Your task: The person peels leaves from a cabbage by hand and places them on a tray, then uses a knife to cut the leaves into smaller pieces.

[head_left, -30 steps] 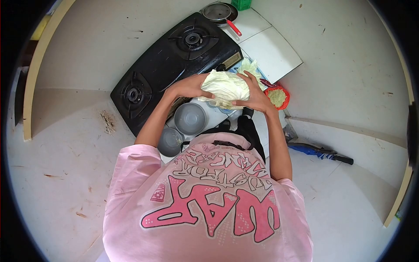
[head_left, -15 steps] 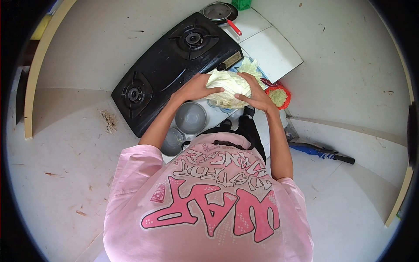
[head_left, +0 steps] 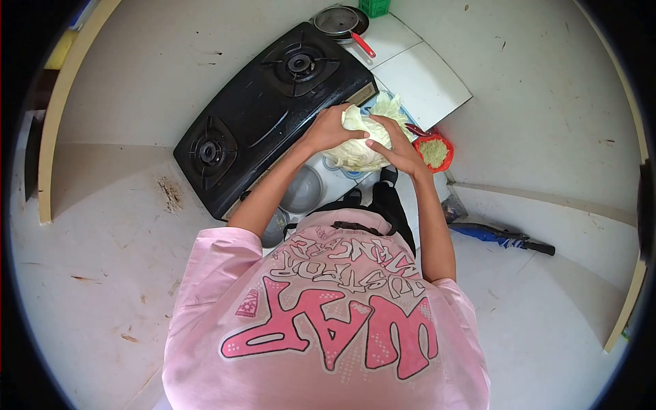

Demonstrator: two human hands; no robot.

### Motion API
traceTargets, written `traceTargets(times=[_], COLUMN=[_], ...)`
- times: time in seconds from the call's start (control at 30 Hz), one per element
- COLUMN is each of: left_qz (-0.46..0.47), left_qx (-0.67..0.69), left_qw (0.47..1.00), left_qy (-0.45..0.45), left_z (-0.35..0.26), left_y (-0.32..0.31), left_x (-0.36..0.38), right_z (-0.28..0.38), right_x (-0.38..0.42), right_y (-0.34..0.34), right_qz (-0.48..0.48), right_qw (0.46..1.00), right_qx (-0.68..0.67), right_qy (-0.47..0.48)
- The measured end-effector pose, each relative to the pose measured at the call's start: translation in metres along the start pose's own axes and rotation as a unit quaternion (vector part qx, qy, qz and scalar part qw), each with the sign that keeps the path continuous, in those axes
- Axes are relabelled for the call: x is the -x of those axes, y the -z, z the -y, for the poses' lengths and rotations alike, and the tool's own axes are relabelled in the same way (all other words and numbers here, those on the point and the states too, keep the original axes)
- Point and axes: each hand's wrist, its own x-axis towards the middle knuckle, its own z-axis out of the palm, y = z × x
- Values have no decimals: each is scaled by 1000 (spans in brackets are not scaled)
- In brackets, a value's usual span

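Note:
A pale green cabbage is held between my two hands in front of me, by the stove's front edge. My left hand grips its left and upper side, with the thumb across the top and a leaf standing up beside the fingers. On the other side, my right hand curls round the cabbage, its thumb near the left thumb. Loose cabbage leaves lie behind it, on a blue item largely hidden. Close to my right hand are dark red chillies and a red container with pale green contents.
The black two-burner stove stands at left. Grey bowls are partly behind my left forearm. A red-handled strainer and green basket are at the back. A blue-and-black object lies at right.
My left hand has moved right and slightly up over the cabbage, and a leaf now stands up beside its fingers. My right hand stays round the cabbage.

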Motion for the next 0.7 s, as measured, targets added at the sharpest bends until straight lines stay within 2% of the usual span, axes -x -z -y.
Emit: traceTargets(times=[0.2, 0.4, 0.7], left_qz=[25, -31, -64], left_qx=[35, 46, 56], left_qw=[999, 998, 996], left_qy=[9, -30, -38], left_z=[3, -5, 7], left_y=[-2, -5, -14], left_x=[-3, 8, 7], right_z=[0, -2, 0], right_x=[0, 1, -1], right_y=[-1, 2, 0], right_qz=[4, 16, 5], right_qw=[1000, 1000, 998], right_qx=[-4, -4, -47], right_qy=[0, 5, -29])
